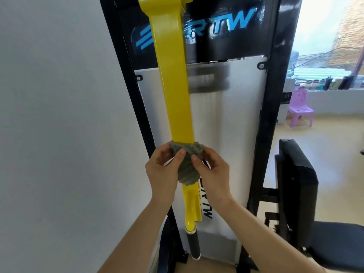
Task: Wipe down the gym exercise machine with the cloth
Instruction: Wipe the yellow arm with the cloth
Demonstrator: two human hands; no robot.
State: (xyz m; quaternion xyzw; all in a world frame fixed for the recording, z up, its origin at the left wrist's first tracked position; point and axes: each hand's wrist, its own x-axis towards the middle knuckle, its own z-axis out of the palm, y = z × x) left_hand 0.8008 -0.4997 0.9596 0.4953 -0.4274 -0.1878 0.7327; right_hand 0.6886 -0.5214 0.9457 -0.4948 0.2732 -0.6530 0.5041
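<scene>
Cloth wrapped round the gym machine's yellow arm

The black-framed machine [226,115] carries blue "RTW" lettering [222,20] on its top panel. Its yellow arm [175,91] hangs down in front. The grey cloth [187,166] is folded around that arm low down — left hand [161,170] and right hand [214,170] are raised, thumbs and fingers pinching it from either side.

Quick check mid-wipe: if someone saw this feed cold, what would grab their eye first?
First, the bright yellow lever arm running down the middle of the view. Next, the grey cloth over its lower part, pinched from either side by the left hand and right hand. Then the small purple chair by the window at far right.
</scene>
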